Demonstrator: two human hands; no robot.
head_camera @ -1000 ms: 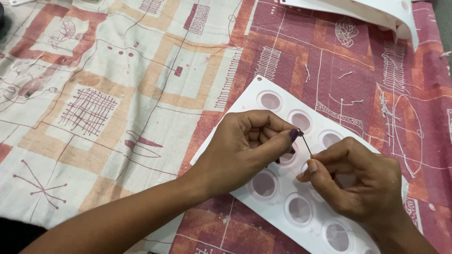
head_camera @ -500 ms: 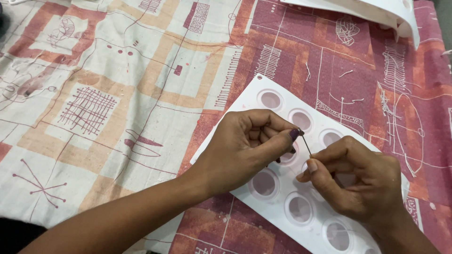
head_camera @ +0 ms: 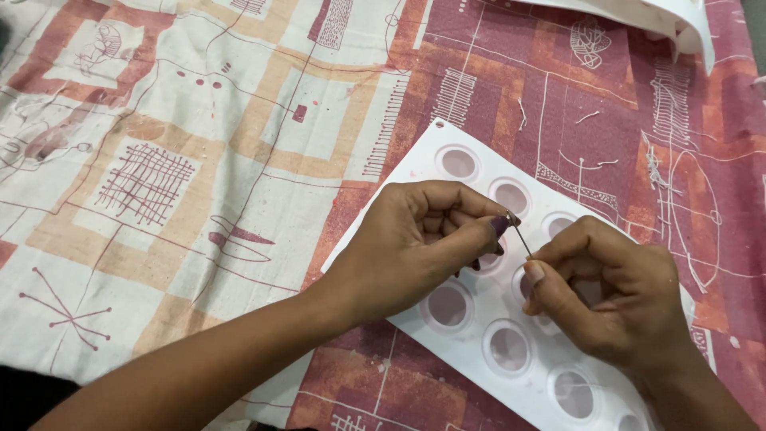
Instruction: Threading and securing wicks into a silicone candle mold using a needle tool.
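A white plastic tray (head_camera: 415, 179) with several round wells lies on a patterned cloth. Above its middle, my left hand (head_camera: 415, 243) and my right hand (head_camera: 610, 291) meet. Between them runs a thin needle-like pin (head_camera: 519, 237), pinched at its upper end by my left thumb and forefinger and at its lower end by my right thumb and forefinger. Both hands hover just over the wells, hiding some of them. My left thumbnail is painted dark purple.
The cloth (head_camera: 199, 160) has red, orange and cream squares with line drawings and covers the whole surface. A second white plastic piece (head_camera: 678, 20) lies at the top right edge. Short white thread scraps (head_camera: 586, 117) are scattered on the cloth beyond the tray.
Almost nothing differs. Both hands stay over the tray with the pin between them; the right hand has shifted very slightly.
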